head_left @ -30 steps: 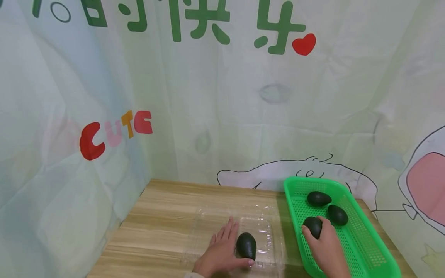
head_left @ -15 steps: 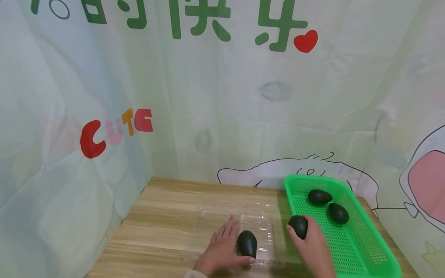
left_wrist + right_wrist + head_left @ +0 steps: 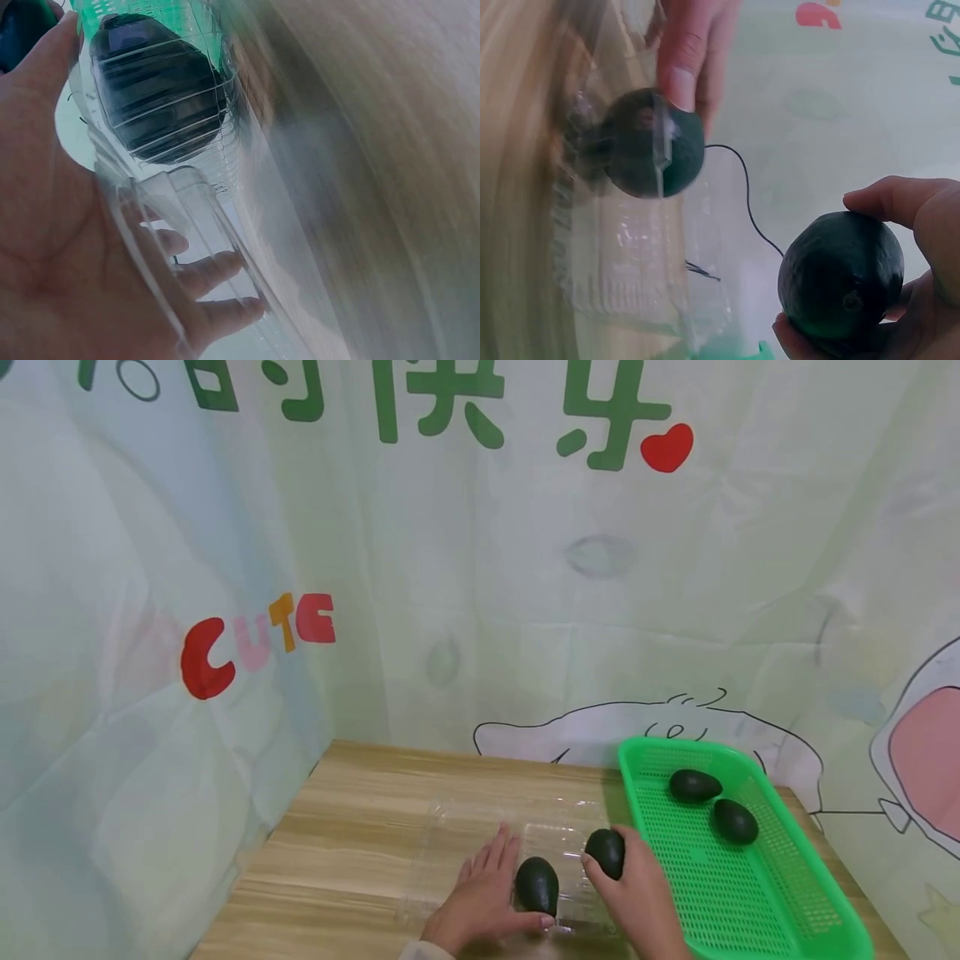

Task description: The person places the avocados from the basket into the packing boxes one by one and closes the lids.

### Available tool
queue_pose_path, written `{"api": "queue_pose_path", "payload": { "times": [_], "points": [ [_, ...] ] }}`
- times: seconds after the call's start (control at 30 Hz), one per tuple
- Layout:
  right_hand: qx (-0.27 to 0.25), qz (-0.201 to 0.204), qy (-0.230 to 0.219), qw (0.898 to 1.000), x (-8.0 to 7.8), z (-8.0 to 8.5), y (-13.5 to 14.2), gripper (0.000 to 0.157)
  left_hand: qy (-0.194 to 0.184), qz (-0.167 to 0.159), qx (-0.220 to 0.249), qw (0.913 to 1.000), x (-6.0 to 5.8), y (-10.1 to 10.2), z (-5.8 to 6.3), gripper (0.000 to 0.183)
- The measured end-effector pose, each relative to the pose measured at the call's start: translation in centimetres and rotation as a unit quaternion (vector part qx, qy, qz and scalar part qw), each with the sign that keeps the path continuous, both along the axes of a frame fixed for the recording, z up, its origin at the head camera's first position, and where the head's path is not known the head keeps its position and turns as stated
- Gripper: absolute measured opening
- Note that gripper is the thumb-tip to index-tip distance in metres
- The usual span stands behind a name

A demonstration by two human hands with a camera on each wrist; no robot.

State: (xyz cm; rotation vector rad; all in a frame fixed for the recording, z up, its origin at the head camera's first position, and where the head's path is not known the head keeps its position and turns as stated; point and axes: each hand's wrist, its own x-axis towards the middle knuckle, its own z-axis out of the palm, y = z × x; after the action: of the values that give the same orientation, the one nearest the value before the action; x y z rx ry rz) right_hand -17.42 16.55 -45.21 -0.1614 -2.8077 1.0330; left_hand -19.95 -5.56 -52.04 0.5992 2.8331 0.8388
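Note:
In the head view a clear plastic clamshell box lies open on the table. My left hand rests on it with fingers extended, its thumb at the lower end of a dark avocado lying in the box's right part. Through the clear ribbed wall that avocado also shows in the left wrist view. My right hand grips a second avocado between thumb and fingers, just right of the first one and over the box's right edge. The right wrist view shows this held avocado apart from the box.
A green perforated basket stands at the right, with two avocados at its far end. The wooden table extends left of the box. A printed cloth backdrop hangs behind the table.
My right hand has lifted an avocado out of the basket and carried it left, over the rim to the box's right side. The left hand and its avocado stay in place.

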Motion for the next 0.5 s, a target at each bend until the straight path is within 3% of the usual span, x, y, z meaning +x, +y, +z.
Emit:
{"api": "queue_pose_path", "payload": {
  "times": [0.2, 0.5],
  "points": [
    [0.012, 0.011, 0.029, 0.999, -0.2, -1.4, -0.8, 0.067, -0.002, 0.001, -0.006, 1.0, 0.0, 0.1, 0.1, 0.126],
    [0.031, 0.002, -0.017, 0.999, -0.9, -3.9, -2.0, 0.066, 0.002, 0.002, -0.012, 0.9999, -0.1, 0.2, 0.1, 0.124]
  ]
}}
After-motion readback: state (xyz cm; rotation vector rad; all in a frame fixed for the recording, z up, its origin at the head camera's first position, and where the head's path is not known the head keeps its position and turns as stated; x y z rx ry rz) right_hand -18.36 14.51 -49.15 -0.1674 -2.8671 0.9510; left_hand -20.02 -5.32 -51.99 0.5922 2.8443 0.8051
